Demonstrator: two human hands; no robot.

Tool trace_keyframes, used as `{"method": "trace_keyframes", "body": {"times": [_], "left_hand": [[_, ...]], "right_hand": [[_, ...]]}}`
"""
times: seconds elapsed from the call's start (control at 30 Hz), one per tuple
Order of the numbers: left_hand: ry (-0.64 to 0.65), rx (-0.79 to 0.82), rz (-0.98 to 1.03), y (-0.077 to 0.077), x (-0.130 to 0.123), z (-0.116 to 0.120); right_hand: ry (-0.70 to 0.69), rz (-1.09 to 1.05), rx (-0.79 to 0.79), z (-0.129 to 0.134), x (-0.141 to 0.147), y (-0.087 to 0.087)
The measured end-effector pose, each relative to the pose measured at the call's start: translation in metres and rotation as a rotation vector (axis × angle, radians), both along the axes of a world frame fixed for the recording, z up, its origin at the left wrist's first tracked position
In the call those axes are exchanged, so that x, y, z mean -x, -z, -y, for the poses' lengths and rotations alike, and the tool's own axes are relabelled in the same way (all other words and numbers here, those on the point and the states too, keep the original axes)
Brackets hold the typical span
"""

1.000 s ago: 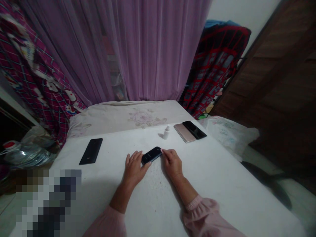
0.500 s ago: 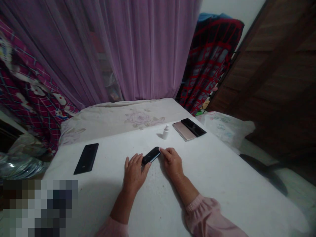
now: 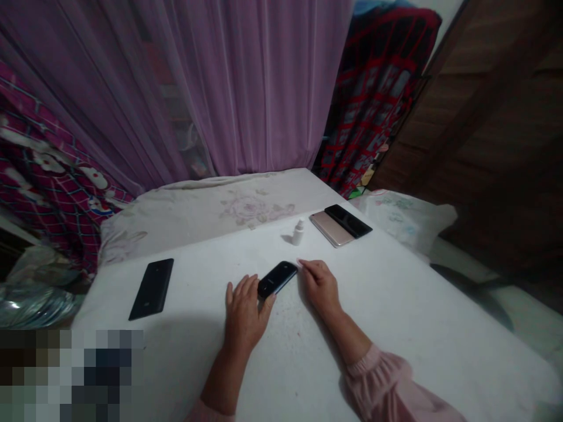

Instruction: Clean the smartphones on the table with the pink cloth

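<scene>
Our left grip [image 3: 245, 313] lay open and flat, fingers spread, its edge against the lower side of a black smartphone [image 3: 277, 279] without closing around it. Our right grip [image 3: 321, 284] was open too, its fingertips [image 3: 305, 265] just beside the phone's far end. The phone lay slantwise on the white surface [image 3: 206, 293] between them; we judged that light contact from both sides suited it best, steadying it without pressing. Farther out stood a small white dropper bottle [image 3: 298, 232], then a rose-gold phone [image 3: 328, 229] with a black phone [image 3: 347, 220] lying partly over it. A second black phone [image 3: 152, 289] lay to our left, before a floral mattress [image 3: 197, 214] and purple curtain [image 3: 246, 88].
</scene>
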State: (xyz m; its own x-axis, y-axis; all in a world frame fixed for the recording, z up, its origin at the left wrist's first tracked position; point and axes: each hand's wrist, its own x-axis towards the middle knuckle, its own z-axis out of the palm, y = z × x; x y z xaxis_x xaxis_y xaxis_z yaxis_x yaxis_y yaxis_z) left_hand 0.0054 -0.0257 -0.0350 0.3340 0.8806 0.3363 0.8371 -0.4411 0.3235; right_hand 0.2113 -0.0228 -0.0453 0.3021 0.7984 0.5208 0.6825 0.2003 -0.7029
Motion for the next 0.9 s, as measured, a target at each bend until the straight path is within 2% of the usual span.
{"method": "trace_keyframes", "body": {"times": [0.13,0.3,0.4,0.5,0.7,0.8,0.9], "left_hand": [[0.033,-0.005,-0.027,0.004,0.003,0.002],[0.005,0.016,-0.037,0.007,0.001,-0.001],[0.038,0.026,-0.046,0.011,0.001,-0.003],[0.044,0.036,-0.046,0.013,0.002,-0.003],[0.033,0.037,-0.040,0.011,0.000,-0.002],[0.015,0.029,-0.035,0.011,-0.002,-0.001],[0.007,0.025,-0.036,0.011,-0.004,-0.001]], "right_hand": [[0.000,-0.079,0.067,0.003,-0.007,-0.003],[0.002,0.044,0.262,0.021,-0.002,-0.014],[0.024,0.158,0.371,0.024,0.004,-0.021],[0.041,0.241,0.472,0.012,0.009,-0.027],[-0.022,0.314,0.647,-0.031,0.012,-0.041],[-0.049,0.323,0.650,-0.030,0.010,-0.043],[-0.040,0.325,0.652,-0.014,0.004,-0.040]]}}
